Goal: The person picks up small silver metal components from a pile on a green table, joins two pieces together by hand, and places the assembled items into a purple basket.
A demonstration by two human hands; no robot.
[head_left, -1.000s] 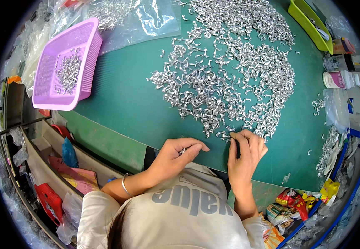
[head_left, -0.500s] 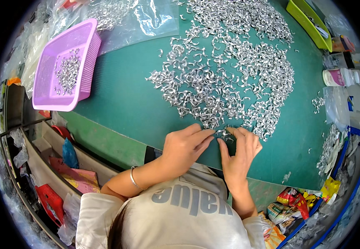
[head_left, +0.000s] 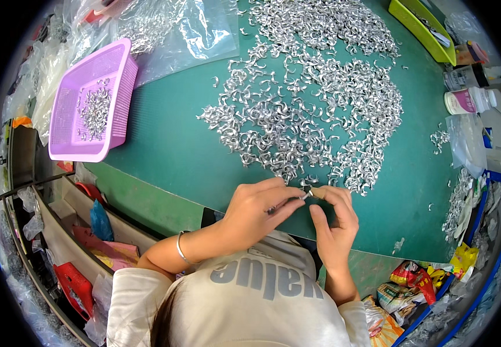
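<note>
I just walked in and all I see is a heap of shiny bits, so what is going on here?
A person sits at a green table and works with both bare hands. The left hand and right hand meet at the table's near edge, pinching one small silver metal piece between the fingertips. Just beyond them spreads a big pile of similar curved metal pieces. A purple basket at the left holds a smaller batch of them, and clear plastic bags lie behind it.
</note>
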